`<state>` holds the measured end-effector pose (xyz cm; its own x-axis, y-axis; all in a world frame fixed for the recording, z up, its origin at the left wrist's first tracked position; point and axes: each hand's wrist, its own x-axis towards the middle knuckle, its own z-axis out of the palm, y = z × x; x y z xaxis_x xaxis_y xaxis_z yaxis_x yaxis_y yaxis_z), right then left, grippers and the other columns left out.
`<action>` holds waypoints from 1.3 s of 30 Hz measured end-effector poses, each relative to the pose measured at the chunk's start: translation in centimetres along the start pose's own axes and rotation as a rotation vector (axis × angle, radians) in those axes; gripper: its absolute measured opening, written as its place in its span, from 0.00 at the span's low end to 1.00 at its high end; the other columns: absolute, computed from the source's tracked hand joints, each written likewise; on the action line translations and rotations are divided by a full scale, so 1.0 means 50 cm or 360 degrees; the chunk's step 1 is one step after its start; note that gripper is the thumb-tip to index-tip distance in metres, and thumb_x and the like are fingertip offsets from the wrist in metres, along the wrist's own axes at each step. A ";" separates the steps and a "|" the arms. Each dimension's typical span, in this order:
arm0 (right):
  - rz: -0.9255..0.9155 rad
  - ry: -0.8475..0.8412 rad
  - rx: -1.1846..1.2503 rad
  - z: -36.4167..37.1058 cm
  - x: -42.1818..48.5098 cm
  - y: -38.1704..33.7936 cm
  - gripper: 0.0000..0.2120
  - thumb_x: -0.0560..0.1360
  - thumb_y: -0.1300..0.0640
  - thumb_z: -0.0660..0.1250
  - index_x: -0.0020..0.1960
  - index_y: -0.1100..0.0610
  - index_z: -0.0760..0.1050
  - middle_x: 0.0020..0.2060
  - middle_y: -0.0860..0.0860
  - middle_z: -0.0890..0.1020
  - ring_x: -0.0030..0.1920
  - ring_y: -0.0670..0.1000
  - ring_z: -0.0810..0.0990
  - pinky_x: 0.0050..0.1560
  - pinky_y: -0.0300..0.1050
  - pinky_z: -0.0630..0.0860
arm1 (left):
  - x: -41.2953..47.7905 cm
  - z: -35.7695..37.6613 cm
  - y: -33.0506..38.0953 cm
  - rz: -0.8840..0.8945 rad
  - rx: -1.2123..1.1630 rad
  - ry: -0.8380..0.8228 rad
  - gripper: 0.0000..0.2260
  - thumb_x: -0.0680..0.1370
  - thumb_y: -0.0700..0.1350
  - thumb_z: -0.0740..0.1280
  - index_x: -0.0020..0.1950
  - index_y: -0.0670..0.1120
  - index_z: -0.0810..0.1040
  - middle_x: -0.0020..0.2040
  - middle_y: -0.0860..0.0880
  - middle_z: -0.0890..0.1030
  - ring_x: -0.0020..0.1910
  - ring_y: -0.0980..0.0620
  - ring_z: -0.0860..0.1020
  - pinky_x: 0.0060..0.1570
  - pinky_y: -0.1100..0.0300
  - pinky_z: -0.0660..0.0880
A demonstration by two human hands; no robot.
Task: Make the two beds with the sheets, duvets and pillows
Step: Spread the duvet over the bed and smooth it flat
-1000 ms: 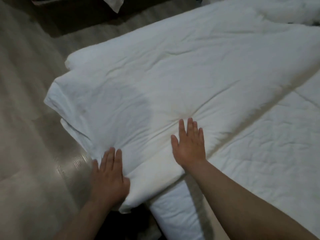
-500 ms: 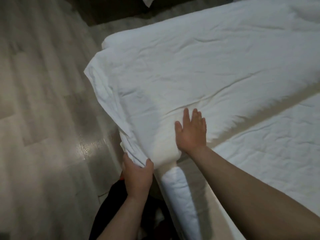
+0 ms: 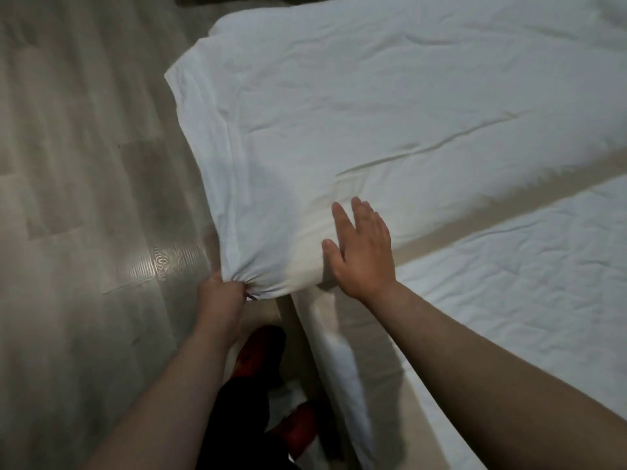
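A white duvet lies folded across the top of the bed, its near corner hanging over the bed's edge. My left hand grips that corner in a bunched fist, just off the side of the bed. My right hand lies flat with straight fingers on the duvet close to the same corner. Below the fold, the white quilted mattress cover shows at the right.
Pale wood-look floor fills the left side, with a bright reflection near my left hand. The bed's side edge runs down toward the bottom. My dark trouser leg and red footwear stand beside it.
My left hand went from resting flat on the duvet's edge to gripping its corner in a fist. The view shifted so the bed sits further right. My right hand stayed flat on the duvet.
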<state>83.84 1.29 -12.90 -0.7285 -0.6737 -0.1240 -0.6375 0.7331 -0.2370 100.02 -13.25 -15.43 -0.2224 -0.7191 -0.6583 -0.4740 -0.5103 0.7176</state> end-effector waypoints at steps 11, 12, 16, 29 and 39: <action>0.0242 0.0088 -0.0182 -0.060 0.154 0.114 0.33 0.78 0.39 0.47 0.81 0.51 0.51 0.80 0.57 0.49 0.80 0.56 0.45 0.78 0.55 0.40 | 0.047 0.156 0.195 0.1736 0.1473 -0.0167 0.31 0.76 0.56 0.57 0.78 0.45 0.63 0.78 0.40 0.61 0.77 0.40 0.57 0.76 0.45 0.52; 0.0285 0.0104 -0.0225 -0.062 0.173 0.124 0.33 0.79 0.38 0.47 0.81 0.50 0.49 0.80 0.57 0.47 0.80 0.56 0.44 0.78 0.56 0.39 | 0.076 0.180 0.177 0.1718 0.1729 -0.0257 0.34 0.76 0.61 0.54 0.79 0.46 0.59 0.79 0.41 0.58 0.78 0.40 0.55 0.76 0.42 0.51; 0.0447 0.0068 -0.0315 -0.040 0.227 0.176 0.34 0.79 0.35 0.45 0.81 0.48 0.48 0.80 0.56 0.47 0.80 0.56 0.43 0.78 0.58 0.41 | 0.160 0.219 0.103 0.1601 0.1976 -0.0321 0.38 0.75 0.67 0.52 0.80 0.48 0.54 0.80 0.42 0.56 0.79 0.42 0.55 0.76 0.41 0.48; 0.0485 -0.0108 -0.0319 0.052 0.297 0.204 0.35 0.79 0.35 0.44 0.81 0.49 0.41 0.80 0.56 0.42 0.80 0.56 0.39 0.78 0.57 0.38 | 0.215 0.275 0.099 0.1555 0.1994 -0.0300 0.37 0.75 0.63 0.53 0.79 0.43 0.59 0.78 0.38 0.61 0.75 0.39 0.61 0.73 0.39 0.55; 0.0549 -0.0514 0.0134 -0.290 0.059 0.186 0.22 0.81 0.52 0.58 0.73 0.55 0.65 0.69 0.57 0.72 0.69 0.59 0.71 0.66 0.50 0.68 | -0.017 0.181 0.291 0.1096 0.2161 -0.0860 0.19 0.81 0.56 0.57 0.64 0.45 0.74 0.66 0.43 0.75 0.66 0.42 0.71 0.63 0.49 0.69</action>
<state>72.14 7.47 -1.49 -0.7702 -0.3971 -0.4991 -0.3401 0.9177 -0.2053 85.60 -15.78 -6.50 -0.8204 -0.2318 -0.5227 -0.4626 0.8064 0.3684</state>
